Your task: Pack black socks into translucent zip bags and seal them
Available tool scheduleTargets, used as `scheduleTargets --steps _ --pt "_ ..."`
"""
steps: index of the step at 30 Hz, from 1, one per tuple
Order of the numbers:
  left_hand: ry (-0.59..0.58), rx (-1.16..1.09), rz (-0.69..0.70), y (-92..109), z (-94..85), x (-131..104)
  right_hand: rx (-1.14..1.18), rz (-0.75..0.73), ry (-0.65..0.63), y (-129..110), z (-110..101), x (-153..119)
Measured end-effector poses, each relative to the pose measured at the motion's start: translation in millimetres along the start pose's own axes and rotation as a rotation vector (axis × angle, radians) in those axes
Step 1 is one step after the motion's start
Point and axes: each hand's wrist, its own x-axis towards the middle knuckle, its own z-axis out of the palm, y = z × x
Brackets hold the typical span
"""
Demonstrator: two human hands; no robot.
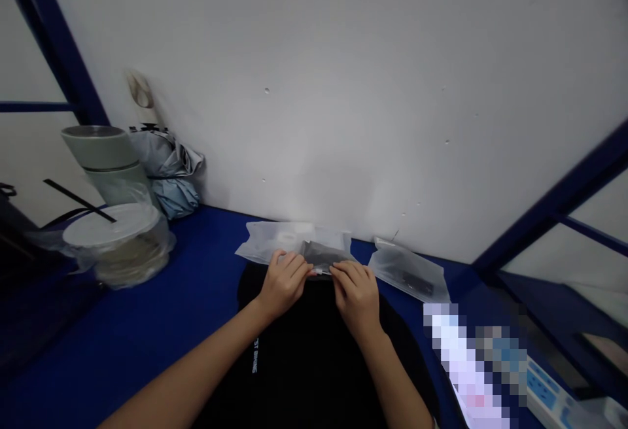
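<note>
Between my two hands lies a translucent plastic bag that looks dark grey in its middle. My left hand pinches its near edge, fingers closed, by a small white piece that may be a zip slider. My right hand pinches the same edge a little further right, its fingers pressed together. Just beyond, a frosted plastic bag lies flat with something white in or on it; I cannot tell whether it is one with the held bag.
Another frosted bag with a dark item inside lies right of my hands. A lit phone and a power strip are at the lower right. At the left stand a lidded cup with a straw, a green tumbler and a folded umbrella.
</note>
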Motion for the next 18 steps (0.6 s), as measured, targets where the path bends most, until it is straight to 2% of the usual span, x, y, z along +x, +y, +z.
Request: scheduleTargets --steps 4,11,15,18 --pt "0.017 0.033 0.032 -1.2 0.4 0.2 0.021 0.007 0.006 -1.5 -1.7 1.2" --pt "0.007 0.068 0.127 4.9 2.4 -0.3 0.031 0.034 -0.084 -6.9 0.4 2.4" --pt "0.025 0.001 0.093 5.1 0.9 1.1 0.062 0.062 -0.05 -5.7 1.8 0.9" --pt "-0.017 -0.07 0.023 3.3 -0.1 1.1 0.08 0.072 -0.057 -3.8 1.4 0.0"
